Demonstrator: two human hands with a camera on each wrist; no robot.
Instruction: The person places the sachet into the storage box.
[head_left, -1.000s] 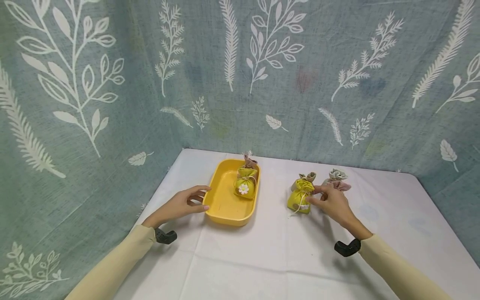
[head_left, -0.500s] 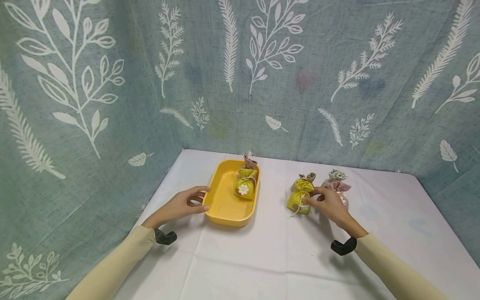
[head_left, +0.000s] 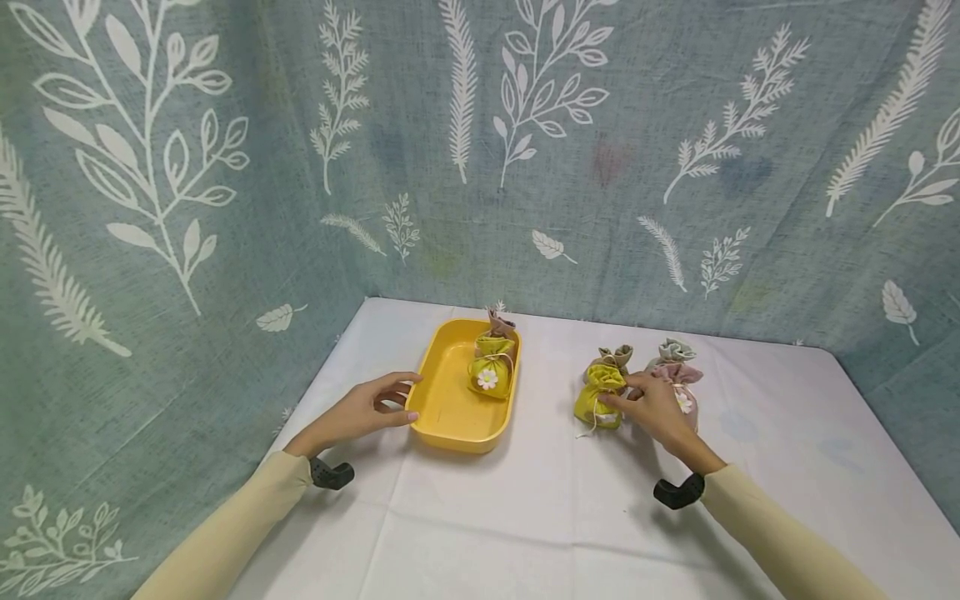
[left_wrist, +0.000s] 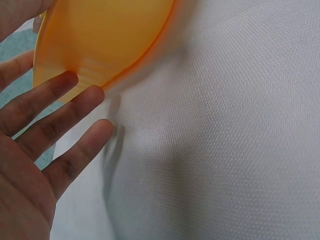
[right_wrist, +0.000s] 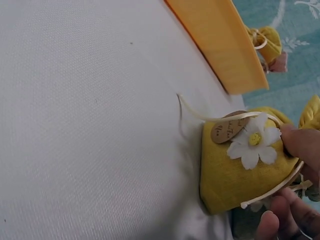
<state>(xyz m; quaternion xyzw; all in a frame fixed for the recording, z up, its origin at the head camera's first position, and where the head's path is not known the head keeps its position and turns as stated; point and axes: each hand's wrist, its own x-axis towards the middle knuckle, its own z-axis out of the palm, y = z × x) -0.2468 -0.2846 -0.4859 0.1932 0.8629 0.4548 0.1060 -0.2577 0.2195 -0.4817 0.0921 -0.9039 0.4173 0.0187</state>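
My right hand (head_left: 662, 410) pinches a yellow drawstring pouch (head_left: 589, 407) near its gathered neck, thumb on the near side. In the right wrist view, the yellow pouch (right_wrist: 235, 180) carries a white fabric flower (right_wrist: 255, 139), a small brown tag (right_wrist: 227, 130) and a cream cord; its base is close to the tabletop. My left hand (head_left: 375, 404) lies along the left side of a yellow tray (head_left: 450, 421), thumb at the front corner. Spread, nearly straight fingers touch the tray's wall (left_wrist: 115, 35) in the left wrist view.
Inside the tray, another yellow pouch (head_left: 489, 377) with a flower stands before a brownish-pink one (head_left: 501, 323). An olive-beige pouch (head_left: 617, 356) is behind the pinched one. Past my right hand stand a pink pouch (head_left: 684, 400) and a grey-green one (head_left: 675, 348). White cloth (head_left: 480, 533) covers the table.
My right hand has shifted slightly left, closing its fingers on the yellow pouch's neck, whose top has tipped a little. More of the pink pouch shows. My left hand and the tray have not moved.
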